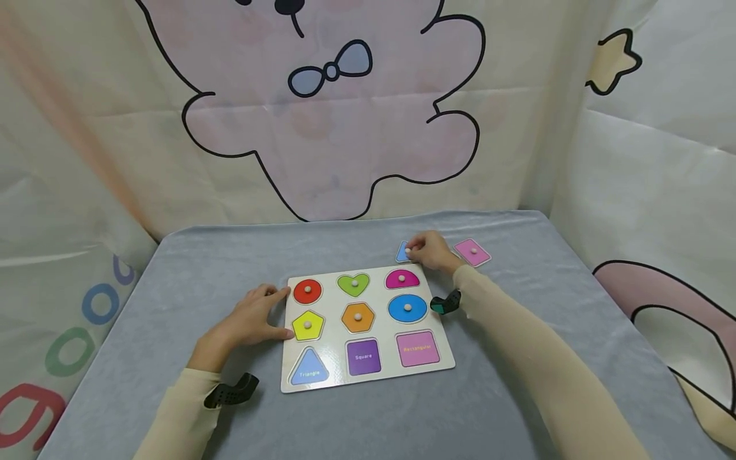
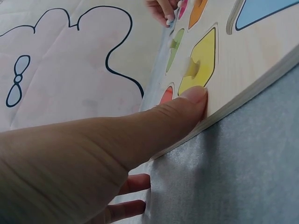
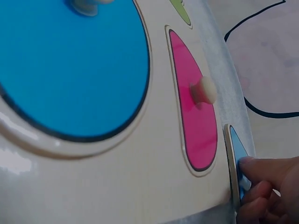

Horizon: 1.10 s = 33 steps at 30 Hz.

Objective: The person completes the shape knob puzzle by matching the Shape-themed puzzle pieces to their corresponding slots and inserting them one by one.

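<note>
My right hand [image 1: 432, 250] pinches the knob of a blue triangle puzzle piece [image 3: 239, 145] beyond the far right corner of a wooden shape puzzle board [image 1: 333, 378]. In the right wrist view, its fingers partly hide the piece. My left hand [image 1: 251, 315] rests at the board's left edge with thumb and forefinger spread; the thumb [image 2: 180, 112] presses on the rim beside the yellow pentagon [image 2: 204, 56]. Knobbed pieces fill the two far rows, including a blue oval [image 1: 402, 316] and a pink half circle [image 3: 187, 112]. The near row shows printed triangle [image 1: 309, 365], square [image 1: 363, 364] and rectangle [image 1: 418, 358] recesses.
A pink rectangle piece [image 1: 468, 255] with a knob lies on the grey cloth right of my right hand. Dark bands [image 1: 231, 391] circle both wrists. Printed curtains [image 1: 517, 128] stand behind and beside the table.
</note>
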Tool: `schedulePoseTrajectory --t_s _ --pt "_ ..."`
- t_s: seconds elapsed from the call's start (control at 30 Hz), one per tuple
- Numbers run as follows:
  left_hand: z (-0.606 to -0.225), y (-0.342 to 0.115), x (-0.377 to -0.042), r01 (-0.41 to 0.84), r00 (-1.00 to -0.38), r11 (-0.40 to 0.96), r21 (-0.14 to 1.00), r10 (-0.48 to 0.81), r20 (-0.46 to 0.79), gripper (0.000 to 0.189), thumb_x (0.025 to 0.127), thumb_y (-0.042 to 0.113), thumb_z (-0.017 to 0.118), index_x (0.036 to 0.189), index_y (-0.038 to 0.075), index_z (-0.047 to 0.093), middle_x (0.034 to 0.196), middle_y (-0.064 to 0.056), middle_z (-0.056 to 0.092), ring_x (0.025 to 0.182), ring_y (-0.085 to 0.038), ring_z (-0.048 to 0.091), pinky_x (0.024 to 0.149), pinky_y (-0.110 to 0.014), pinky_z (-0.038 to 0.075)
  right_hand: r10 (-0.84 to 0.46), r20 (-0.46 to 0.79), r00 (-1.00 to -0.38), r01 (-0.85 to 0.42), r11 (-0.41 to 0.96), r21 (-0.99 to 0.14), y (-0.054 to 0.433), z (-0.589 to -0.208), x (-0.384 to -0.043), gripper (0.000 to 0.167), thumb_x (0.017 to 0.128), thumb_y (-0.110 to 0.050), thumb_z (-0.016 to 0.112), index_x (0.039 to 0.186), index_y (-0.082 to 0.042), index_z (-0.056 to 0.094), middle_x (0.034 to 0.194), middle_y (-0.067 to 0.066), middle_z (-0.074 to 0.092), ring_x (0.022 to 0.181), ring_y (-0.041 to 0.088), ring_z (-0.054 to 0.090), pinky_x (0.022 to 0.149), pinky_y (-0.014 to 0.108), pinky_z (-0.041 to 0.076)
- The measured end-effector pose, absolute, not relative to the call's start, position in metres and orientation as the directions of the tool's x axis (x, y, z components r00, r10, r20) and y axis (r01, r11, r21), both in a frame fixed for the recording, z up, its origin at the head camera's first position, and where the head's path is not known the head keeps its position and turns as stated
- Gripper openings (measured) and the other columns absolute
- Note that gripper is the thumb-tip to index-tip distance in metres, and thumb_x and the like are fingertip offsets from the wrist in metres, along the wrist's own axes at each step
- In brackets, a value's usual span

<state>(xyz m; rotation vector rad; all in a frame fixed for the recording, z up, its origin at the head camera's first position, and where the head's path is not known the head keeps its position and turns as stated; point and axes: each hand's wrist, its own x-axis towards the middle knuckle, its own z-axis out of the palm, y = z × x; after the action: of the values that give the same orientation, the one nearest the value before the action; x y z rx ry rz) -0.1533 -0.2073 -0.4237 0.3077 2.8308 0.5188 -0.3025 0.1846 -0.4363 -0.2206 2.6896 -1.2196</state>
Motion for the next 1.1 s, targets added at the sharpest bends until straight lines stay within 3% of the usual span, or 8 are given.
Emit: schedulePoseTrajectory --t_s 0.67,1.1 --pt "-0.424 -0.208 -0.152 0.168 -0.949 0.912 0.375 0.253 -0.191 0.099 0.074 0.048 0.087 0.153 0.008 0.044 0.14 -0.023 0.05 0.124 -0.039 0.047 0.105 -0.061 0.043 -0.254 -0.075 -0.964 -0.096 0.601 -0.793 0.187 -0.42 -0.296 0.017 0.093 -0.006 0.071 0.106 0.005 0.073 0.086 0.006 0.055 0.083 0.019 0.051 0.065 0.022 0.043" --pt "-0.423 -0.208 -0.152 0.171 -0.947 0.907 0.385 0.259 -0.188 0.099 0.074 0.048 0.087 0.153 0.007 0.044 0.14 -0.023 0.049 0.124 -0.039 0.046 0.105 -0.061 0.042 -0.336 0.006 -0.942 -0.215 0.588 -0.78 0.176 -0.409 -0.284 0.017 0.091 -0.006 0.074 0.103 0.005 0.074 0.079 0.002 0.056 0.082 0.018 0.051 0.064 0.022 0.042"
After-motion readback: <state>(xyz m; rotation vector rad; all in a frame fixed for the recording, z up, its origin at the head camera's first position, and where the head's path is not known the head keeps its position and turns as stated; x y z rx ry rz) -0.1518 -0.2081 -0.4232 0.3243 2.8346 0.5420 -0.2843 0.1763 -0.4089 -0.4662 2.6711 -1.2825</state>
